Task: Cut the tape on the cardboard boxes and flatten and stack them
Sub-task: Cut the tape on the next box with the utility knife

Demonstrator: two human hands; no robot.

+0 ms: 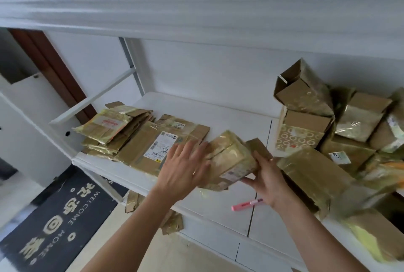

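A pink cutter [247,204] lies on the white shelf [218,206], just beneath the right hand [265,181], whose curled fingers grip the taped box [229,158] from its right side. The left hand [183,169] presses spread, straight fingers on the box's left side. Beyond the left fingertips lies the flattened stack [140,138]; right of the right fingers crowd unopened boxes [328,123].

White shelf [218,114]: flattened boxes [140,138], cutter [247,204]
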